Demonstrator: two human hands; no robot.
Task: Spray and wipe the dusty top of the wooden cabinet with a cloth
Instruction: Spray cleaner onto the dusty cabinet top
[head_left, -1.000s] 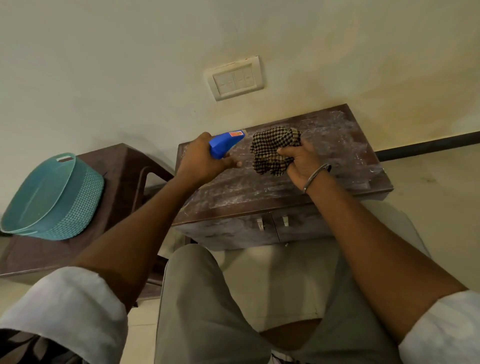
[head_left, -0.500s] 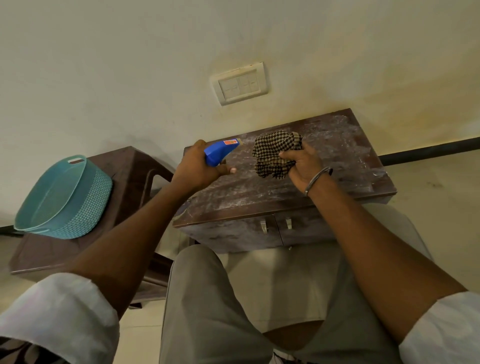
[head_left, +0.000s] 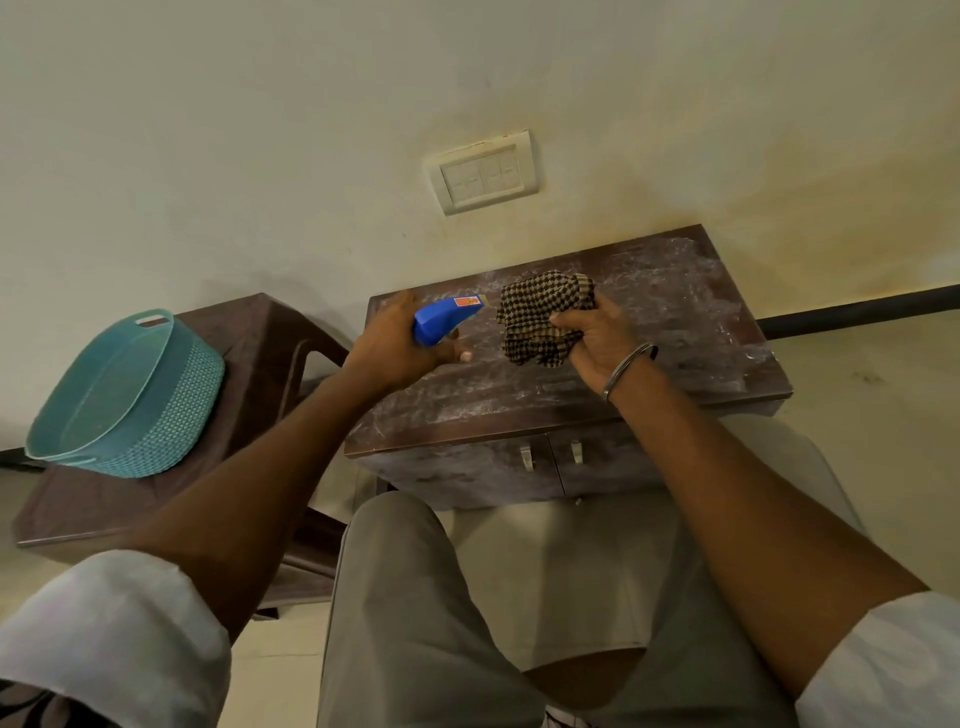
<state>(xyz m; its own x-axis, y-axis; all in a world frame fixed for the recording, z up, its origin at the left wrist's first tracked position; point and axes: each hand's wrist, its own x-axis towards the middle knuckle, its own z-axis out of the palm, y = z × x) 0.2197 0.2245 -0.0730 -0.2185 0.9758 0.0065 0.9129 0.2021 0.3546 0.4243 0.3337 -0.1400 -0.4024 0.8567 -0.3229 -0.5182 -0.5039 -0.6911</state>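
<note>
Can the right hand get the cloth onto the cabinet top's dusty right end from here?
Probably yes: the right hand holds the cloth over the top, and the dusty stretch to its right lies bare.

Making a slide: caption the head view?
Left hand points a blue spray bottle toward the checked cloth gripped in the right hand, over the dusty cabinet top.

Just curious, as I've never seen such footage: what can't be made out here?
Head view only:
- Spray bottle: its body, hidden by the left hand.
- Cloth: its full size, bunched in the right hand.
- Label on the bottle: too small to read.
- Cabinet top: the dust under both hands.
</note>
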